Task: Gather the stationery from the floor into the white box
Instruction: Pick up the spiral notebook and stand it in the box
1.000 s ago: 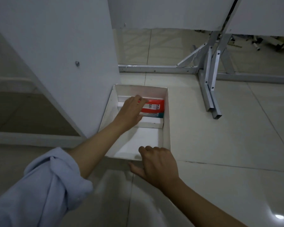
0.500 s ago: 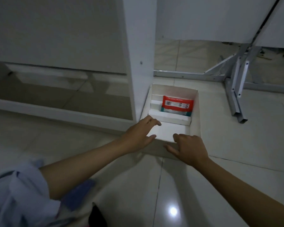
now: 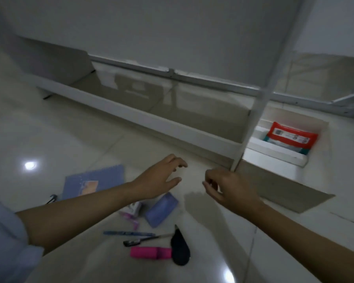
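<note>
The white box [image 3: 278, 170] stands on the floor at the right, with a red packet [image 3: 290, 137] in its far compartment. Stationery lies scattered on the tiles below my hands: a blue notebook [image 3: 88, 181], a small lilac pad [image 3: 161, 209], a blue pen [image 3: 129, 233], a dark pen [image 3: 147, 240], a pink highlighter [image 3: 150, 252], a black oval item [image 3: 180, 249], and small pink and white items [image 3: 131, 211]. My left hand [image 3: 161, 180] hovers open above the pad. My right hand [image 3: 227, 186] hangs empty, fingers loosely curled, left of the box.
A white cabinet panel edge [image 3: 251, 121] rises between my hands and the box. A long white base rail [image 3: 143, 119] runs along the floor behind. Grey metal frame bars [image 3: 315, 101] lie at the far right. A black clip [image 3: 51, 199] lies beside the notebook.
My view has swung left and down. Both hands have left the box's front edge and moved left, above the scattered stationery. The red packet stays in the box.
</note>
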Motion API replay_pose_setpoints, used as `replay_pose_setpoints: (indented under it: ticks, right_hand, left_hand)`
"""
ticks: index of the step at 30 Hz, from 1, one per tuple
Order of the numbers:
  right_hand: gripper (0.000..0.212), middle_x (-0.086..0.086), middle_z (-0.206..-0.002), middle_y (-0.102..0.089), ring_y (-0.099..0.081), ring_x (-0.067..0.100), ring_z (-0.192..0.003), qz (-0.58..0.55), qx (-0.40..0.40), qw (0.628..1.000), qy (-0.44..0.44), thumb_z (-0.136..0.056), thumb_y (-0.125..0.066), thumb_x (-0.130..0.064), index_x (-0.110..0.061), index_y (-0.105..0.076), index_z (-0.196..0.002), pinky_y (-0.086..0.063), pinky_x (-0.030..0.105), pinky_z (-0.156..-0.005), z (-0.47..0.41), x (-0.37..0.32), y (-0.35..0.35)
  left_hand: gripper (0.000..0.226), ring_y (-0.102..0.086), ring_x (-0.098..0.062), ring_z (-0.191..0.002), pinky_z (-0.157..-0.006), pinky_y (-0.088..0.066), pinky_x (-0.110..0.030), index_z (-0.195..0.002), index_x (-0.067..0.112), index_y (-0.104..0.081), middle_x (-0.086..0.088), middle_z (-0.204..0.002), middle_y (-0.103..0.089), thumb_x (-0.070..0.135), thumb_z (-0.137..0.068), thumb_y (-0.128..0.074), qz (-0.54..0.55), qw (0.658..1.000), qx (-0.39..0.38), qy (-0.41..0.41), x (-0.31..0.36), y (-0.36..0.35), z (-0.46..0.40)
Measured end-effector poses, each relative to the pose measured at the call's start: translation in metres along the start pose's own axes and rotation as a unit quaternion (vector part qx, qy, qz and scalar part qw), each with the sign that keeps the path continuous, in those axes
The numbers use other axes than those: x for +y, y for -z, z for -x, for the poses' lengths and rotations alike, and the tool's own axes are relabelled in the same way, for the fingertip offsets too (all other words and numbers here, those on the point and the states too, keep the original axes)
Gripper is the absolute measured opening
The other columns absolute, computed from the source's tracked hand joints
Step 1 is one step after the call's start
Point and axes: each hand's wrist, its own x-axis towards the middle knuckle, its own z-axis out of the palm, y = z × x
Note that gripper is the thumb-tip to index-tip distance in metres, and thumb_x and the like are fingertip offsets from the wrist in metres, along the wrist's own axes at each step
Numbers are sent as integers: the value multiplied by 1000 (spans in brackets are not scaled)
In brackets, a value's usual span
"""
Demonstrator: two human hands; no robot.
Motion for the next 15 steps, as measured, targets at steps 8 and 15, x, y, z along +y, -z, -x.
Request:
replay_pose_setpoints:
  ticks: [8, 15]
  right_hand:
    - [21, -9, -67, -45, -46, 12, -58, -62, -96, 992, 60, -91, -48, -24, -18, -42, -72, -38, 29, -54, -58, -86, -75]
    - [22, 1, -73, -57, -50, 18, -62, -82, -115, 987, 72, -93, -47, -30, -14, -49, -77, -40, 33, -56, -119, -126, -119]
  left_hand:
    - [38, -52, -26, -106, -87, -47, -39, -125, 13, -49, -10, -120, -48, 8, -88, -56, -44, 990, 34, 131, -104, 29, 71]
    - [83, -34, -37, -130, -103, -33, -44, -145, 10, -23, -18, -144, -32, 31, -81, -70, -137, 957, -67, 247, -195, 52, 91]
